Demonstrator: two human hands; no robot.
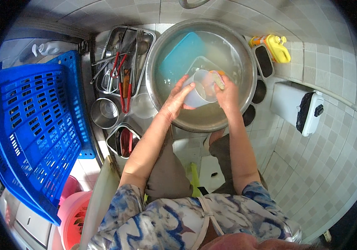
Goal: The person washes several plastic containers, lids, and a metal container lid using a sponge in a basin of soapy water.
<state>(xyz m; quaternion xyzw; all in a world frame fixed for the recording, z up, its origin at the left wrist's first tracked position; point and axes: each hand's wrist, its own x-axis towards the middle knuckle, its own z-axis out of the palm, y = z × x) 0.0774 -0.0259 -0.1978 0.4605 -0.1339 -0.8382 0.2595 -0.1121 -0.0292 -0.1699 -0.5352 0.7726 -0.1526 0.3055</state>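
My left hand [178, 94] grips a translucent plastic container [197, 89] by its side, over a large round metal basin [151, 75] of cloudy water. In my right hand [228, 93] is a scrubbing sponge [218, 80], held at the container's rim on the right. A blue plastic lid or board [184, 51] lies tilted in the water. Beside it, a clear plastic container [203, 63] is partly sunk and partly hidden behind the one I hold.
A metal tray [150, 37] of tongs and utensils is left of the basin, near a steel pot [104, 113] and a square container [111, 142]. Blue crates [37, 125] stand far left. To the right are a yellow jug [278, 50], dark-looking containers [263, 59] and a white wall-side box [286, 99].
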